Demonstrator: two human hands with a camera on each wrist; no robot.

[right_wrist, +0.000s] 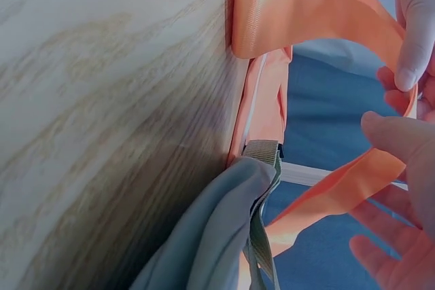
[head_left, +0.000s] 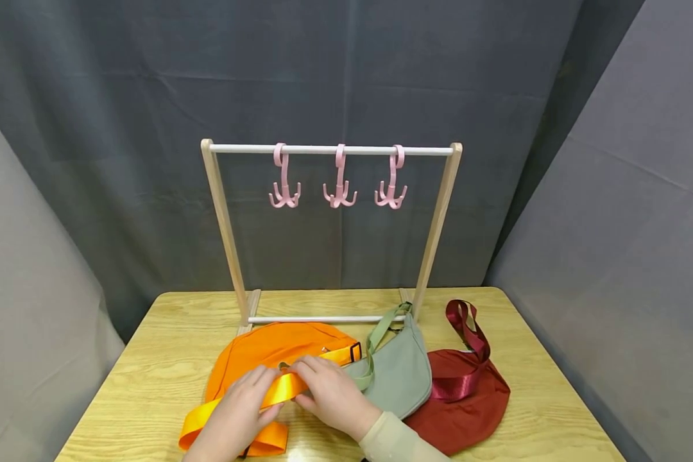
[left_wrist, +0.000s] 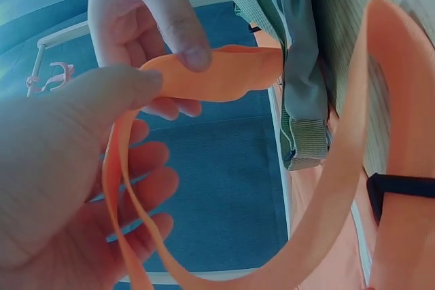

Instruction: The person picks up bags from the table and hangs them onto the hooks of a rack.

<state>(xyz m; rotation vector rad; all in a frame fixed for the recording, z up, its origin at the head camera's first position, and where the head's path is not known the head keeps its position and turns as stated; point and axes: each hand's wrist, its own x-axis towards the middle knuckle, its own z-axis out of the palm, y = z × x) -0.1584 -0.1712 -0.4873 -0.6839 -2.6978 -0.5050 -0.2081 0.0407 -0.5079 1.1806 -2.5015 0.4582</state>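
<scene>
An orange bag (head_left: 277,340) lies at the front left of the table, its shiny orange strap (head_left: 285,387) raised above it. The left hand (head_left: 239,407) pinches the strap between thumb and fingers. Close beside it, the right hand (head_left: 329,394) pinches the same strap. In the left wrist view the left thumb and the right hand (left_wrist: 146,15) meet on the strap (left_wrist: 217,76), which loops down below. The right wrist view has both hands on the strap (right_wrist: 340,185), the left hand (right_wrist: 416,25) above the right hand (right_wrist: 408,195).
A grey-green bag (head_left: 398,372) with a green strap lies right of the hands, partly over a dark red bag (head_left: 468,410). Behind them stands a wooden rack (head_left: 225,224) with a white bar (head_left: 242,149) carrying three pink hooks (head_left: 339,186).
</scene>
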